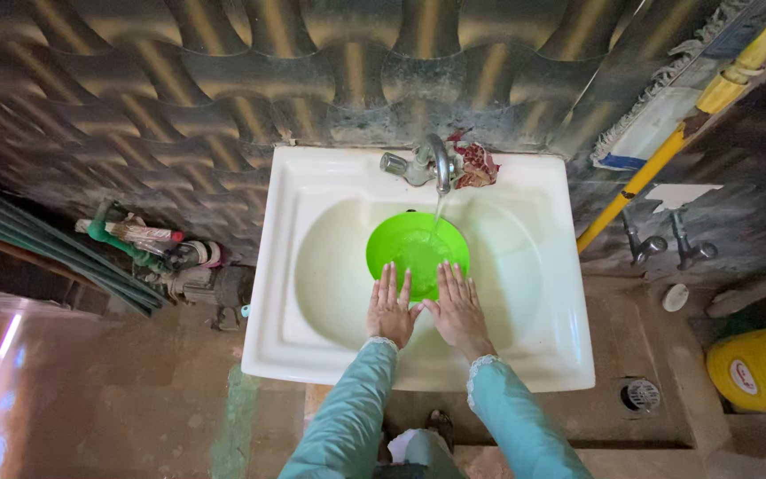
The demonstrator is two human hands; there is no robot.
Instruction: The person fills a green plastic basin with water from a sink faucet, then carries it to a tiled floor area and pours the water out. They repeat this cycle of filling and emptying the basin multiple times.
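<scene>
A white rectangular sink (312, 355) stands against a dark patterned wall, and everything in hand sits in its oval basin. At the middle of the sink's back edge a metal tap (427, 164) runs a thin stream of water down into a bright green plastic bowl (418, 241), which rests upright in the basin, a little toward the back and directly under the spout. A crumpled red cloth (477, 165) lies on the back edge just to the right of the tap.

Both hands lie flat at the bowl's near rim, fingers straight and pointing away from the person toward the tap. The left hand (391, 309) rests with its fingertips over the near-left part of the rim; the right hand (457, 306) lies just beside it, fingertips over the near-right part. Each grip is wide open and closed on nothing: palms face down, fingers spread. Whether the fingertips actually touch the bowl or hover just above it is hard to tell from this angle.

The bowl therefore lies straight ahead of both hands, between them and the tap, and being round it has no long axis. Neither hand is clearly nearer; they flank its centre line about equally.
</scene>
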